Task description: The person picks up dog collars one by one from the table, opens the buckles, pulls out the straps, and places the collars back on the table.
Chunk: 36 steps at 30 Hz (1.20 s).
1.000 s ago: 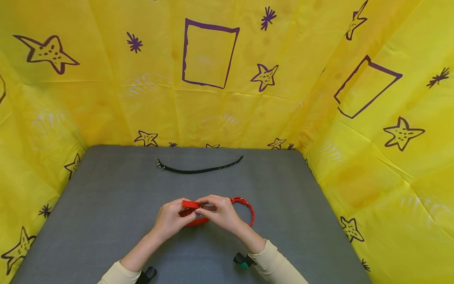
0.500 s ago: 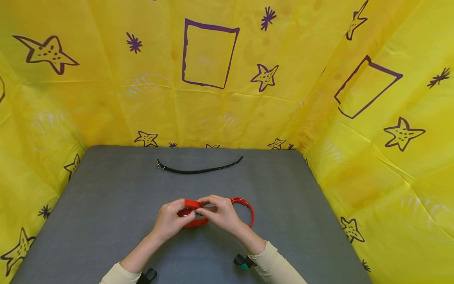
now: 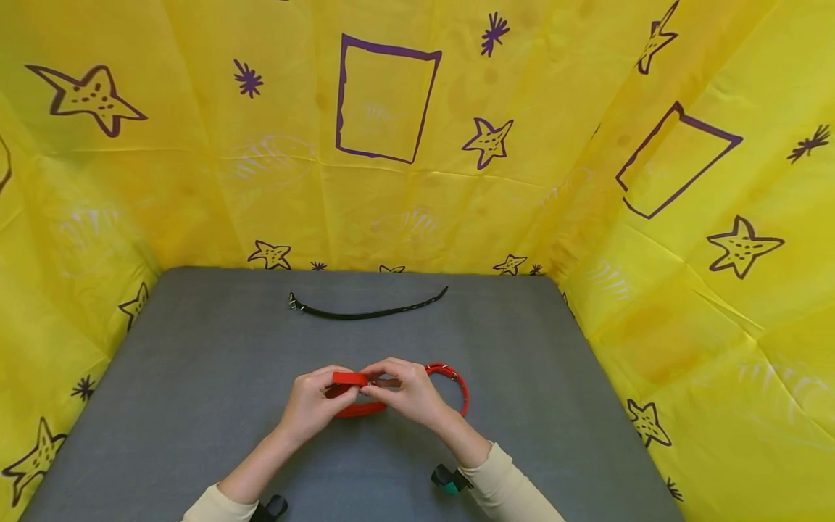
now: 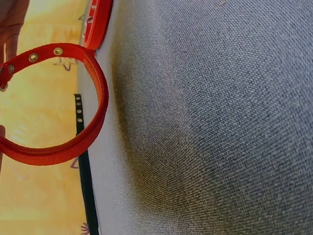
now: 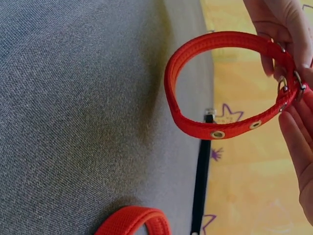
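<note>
Both hands work on a red collar [image 5: 195, 129] with metal eyelets, bent into a loop and raised off the table. My left hand [image 3: 313, 402] pinches the collar on the left side. From the right, my right hand [image 3: 407, 391] grips it near the metal buckle [image 5: 299, 83], the fingertips of both hands nearly meeting there. Strap passes through the buckle, and a small metal ring [image 5: 282, 84] sits beside it. In the head view the fingers hide most of the buckle. A second red collar [image 3: 466, 395], also looped, lies on the table just right of my right hand.
A black collar [image 3: 365, 316] with a metal buckle at its left end lies stretched out toward the back of the grey table [image 3: 215, 362]. Yellow cloth walls [image 3: 417, 210] with purple drawings enclose the table's back and sides.
The held red collar has shifted and turned slightly between the fingers, its upper strap now a little farther left. Both hands keep nearly the same place; the other collars lie still.
</note>
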### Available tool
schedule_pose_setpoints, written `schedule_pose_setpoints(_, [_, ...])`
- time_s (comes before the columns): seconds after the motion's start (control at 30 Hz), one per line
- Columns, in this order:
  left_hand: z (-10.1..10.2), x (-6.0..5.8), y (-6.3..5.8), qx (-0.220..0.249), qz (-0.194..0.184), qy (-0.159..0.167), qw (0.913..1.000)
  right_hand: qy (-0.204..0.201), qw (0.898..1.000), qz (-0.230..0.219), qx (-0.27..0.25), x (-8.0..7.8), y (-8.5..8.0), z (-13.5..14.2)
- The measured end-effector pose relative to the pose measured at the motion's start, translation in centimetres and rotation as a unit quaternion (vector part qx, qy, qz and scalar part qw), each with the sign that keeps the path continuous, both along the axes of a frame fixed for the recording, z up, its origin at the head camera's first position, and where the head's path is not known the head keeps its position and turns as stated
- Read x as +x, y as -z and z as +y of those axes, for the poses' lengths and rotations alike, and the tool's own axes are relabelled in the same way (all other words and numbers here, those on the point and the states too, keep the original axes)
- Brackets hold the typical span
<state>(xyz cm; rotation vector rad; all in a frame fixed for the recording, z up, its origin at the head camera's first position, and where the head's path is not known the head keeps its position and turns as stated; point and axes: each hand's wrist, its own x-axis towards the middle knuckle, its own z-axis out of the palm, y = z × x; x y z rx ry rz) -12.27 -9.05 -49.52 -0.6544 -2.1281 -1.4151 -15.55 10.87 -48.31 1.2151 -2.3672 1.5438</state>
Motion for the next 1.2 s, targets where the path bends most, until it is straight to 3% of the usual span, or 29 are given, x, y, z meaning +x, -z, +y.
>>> schedule_pose_setpoints(0.13, [0.0,0.7,-1.9,0.012,-0.027,0.005,0.9996,0.002,1.0,-0.02,0.019,-0.4,0.7,0.4])
schedule_pose_setpoints(0.27, [-0.2,1.0,-2.7,0.022,-0.056,0.006,0.9982,-0.005,0.999,-0.022,0.038,-0.5,0.6,0.8])
schedule_pose_setpoints(0.57, [-0.5,0.9,-2.9,0.041,-0.074,0.009,0.9964,-0.006,0.998,-0.023,0.053,-0.8,0.5,0.9])
schedule_pose_setpoints(0.93, [-1.0,0.9,-3.3,0.069,-0.151,0.005,0.9861,0.007,0.999,-0.036,0.039,-0.6,0.2,0.7])
schedule_pose_setpoints(1.2, [-1.2,0.9,-3.4,0.065,-0.16,-0.005,0.985,-0.005,0.999,-0.037,0.037,-0.8,-0.1,0.8])
